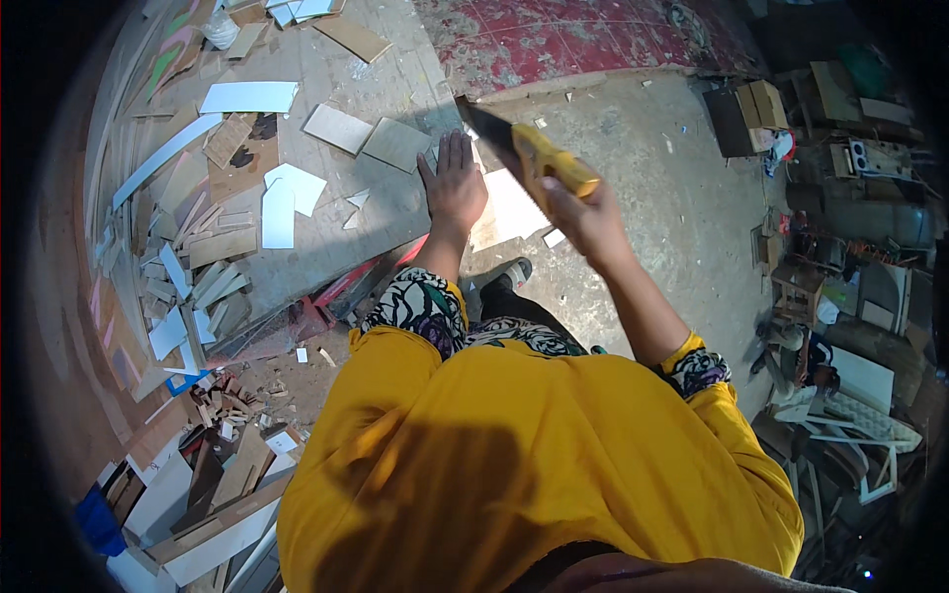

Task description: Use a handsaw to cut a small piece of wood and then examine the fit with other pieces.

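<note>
Yellow garment (554, 445) across the bottom of frame, blocking whatever is below. Left hand (455, 193), upper centre: laid flat, palm down, fingers close together, thumb out, at the worktable (386, 212) edge; likely bearing down to steady a wood piece (432, 156) under the fingers. Mostly covered, so its outline can't be told. Right hand (590, 219), right of centre: closed round the handle of a handsaw (539, 158), blade slanting to upper left, probably gripped so for a straight push-pull. Blade dark; contact with wood unclear. Bright pale patch (509, 210) between the hands: sheet or sunlight, can't say. Two boards lie beside the left hand, upper centre; white offcuts (250, 97) further left, seemingly shoved aside for room. Red tiled floor (563, 49) at top, cut off. Far right: another person (809, 356) amid clutter, dim; hands not readable.
</note>
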The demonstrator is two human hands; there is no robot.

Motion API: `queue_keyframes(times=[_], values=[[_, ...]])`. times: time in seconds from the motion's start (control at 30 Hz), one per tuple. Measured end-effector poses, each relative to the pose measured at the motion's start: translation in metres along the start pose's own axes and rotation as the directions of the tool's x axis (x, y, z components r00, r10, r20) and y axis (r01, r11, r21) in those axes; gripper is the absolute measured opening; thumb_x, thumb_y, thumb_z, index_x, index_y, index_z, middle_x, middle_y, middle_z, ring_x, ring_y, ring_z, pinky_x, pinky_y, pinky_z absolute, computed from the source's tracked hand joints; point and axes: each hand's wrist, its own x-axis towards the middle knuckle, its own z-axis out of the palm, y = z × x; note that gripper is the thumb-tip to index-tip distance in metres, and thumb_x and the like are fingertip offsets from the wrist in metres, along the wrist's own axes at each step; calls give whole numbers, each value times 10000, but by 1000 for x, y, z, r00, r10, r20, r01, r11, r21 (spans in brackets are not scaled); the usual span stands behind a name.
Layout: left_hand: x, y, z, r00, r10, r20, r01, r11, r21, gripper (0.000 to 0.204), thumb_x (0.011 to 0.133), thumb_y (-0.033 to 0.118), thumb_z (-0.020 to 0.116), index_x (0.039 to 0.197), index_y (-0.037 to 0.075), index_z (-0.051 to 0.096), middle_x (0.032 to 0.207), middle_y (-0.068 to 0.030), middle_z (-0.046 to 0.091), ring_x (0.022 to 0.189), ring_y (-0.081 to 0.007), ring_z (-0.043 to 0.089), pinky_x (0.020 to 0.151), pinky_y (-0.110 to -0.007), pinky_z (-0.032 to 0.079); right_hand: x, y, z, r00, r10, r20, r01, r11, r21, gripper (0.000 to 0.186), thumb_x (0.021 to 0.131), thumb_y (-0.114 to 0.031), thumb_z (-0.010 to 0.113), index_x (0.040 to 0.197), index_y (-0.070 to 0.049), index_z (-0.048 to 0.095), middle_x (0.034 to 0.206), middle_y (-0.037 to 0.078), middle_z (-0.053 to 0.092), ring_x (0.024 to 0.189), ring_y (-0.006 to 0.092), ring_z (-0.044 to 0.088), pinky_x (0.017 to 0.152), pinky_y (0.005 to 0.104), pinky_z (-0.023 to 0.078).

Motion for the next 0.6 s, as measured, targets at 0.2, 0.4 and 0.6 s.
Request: queue_keyframes(times=[0.2,0.4,0.6], values=[[-4,-6,7,988,34,-154,-39,999,-30,586,823,284,502,1334,35,361,1441,-113,289,1350,-263,235,1048,-592,152,11,-25,-21,907,-335,257,421,765,-488,199,808,-139,637,898,-25,501,694,89,495,599,217,535,565,355,417],[1,-1,-13,989,111,-98,-112,994,-10,892,673,535,635,1328,-1,354,1394,-168,341,1315,-309,276,1042,-582,186,93,-4,33,720,-414,557,694,439,-571,289,716,-202,647,946,-87,515,771,157,597,732,380,582,608,447,453],[-9,-7,-5,995,10,-97,-16,998,-63,1085,613,589,682,1352,-59,222,1392,-281,269,1305,-417,243,1081,-498,159,162,24,113,595,-305,743,803,244,-543,169,773,-183,551,919,-107,513,758,152,610,720,340,615,607,444,464]])
